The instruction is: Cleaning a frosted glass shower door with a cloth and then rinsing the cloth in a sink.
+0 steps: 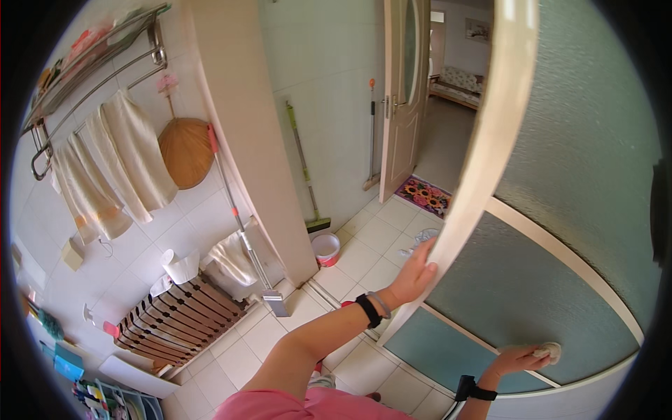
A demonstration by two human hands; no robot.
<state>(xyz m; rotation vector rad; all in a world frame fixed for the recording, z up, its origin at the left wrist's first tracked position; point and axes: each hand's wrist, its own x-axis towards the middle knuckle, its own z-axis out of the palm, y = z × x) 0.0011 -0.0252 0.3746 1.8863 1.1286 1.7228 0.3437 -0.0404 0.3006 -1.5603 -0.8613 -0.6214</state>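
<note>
My left hand grips the edge of the cream door frame, its fingers wrapped around the upright. Low on the right, my right hand holds a bunched pale cloth against a textured glass panel of the same door. Cream crossbars divide the glass into several panels. Black bands circle both wrists, and the left one also bears a grey band.
A slatted radiator cover, a long-handled mop and hanging towels are at the left. A small bucket, a green broom and a floral mat lie beyond the frame. A door stands ajar.
</note>
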